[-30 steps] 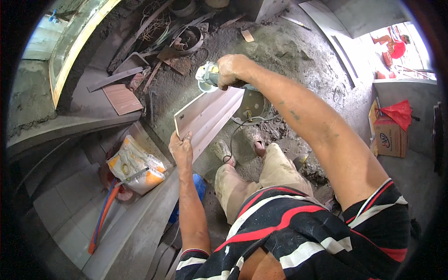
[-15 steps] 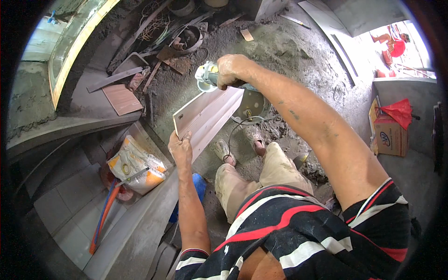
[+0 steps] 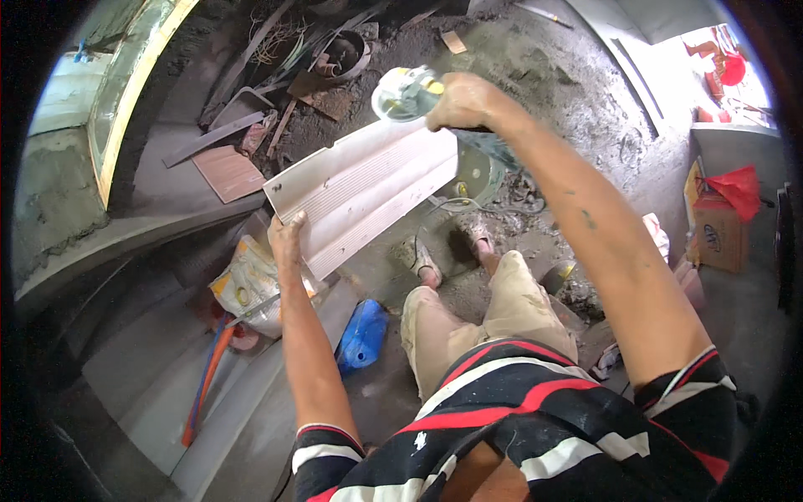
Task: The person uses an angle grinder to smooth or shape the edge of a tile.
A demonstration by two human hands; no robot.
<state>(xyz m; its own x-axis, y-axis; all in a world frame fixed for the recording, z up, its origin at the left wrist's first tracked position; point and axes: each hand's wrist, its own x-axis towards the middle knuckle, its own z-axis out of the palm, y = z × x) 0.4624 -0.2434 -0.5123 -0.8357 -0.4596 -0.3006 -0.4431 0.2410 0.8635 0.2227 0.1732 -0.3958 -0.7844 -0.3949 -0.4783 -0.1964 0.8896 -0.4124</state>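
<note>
My left hand (image 3: 286,238) pinches the lower left corner of a long pale tile (image 3: 368,197), held tilted off the floor with its ridged face towards me. The fingers behind it are partly hidden. My right hand (image 3: 470,100) is wrapped round a hand-held angle grinder (image 3: 408,94), slightly blurred, with a round white guard. It sits at the tile's far long edge, where a small notch shows. Whether the disc touches the tile I cannot tell. A greenish bucket (image 3: 478,174) stands partly behind the tile's right end.
A blue plastic container (image 3: 363,335) lies by the ledge, near a white-and-orange sack (image 3: 251,284). Tile pieces (image 3: 227,173) and a bucket of scraps (image 3: 347,57) are at the far left. At right are a cardboard box (image 3: 721,238) and red cloth (image 3: 736,191). Wet mortar (image 3: 535,71) covers the floor.
The tile has swung so more of its ridged face shows, and my left hand has moved left with it. The grinder has moved right and farther away. More of the blue container shows.
</note>
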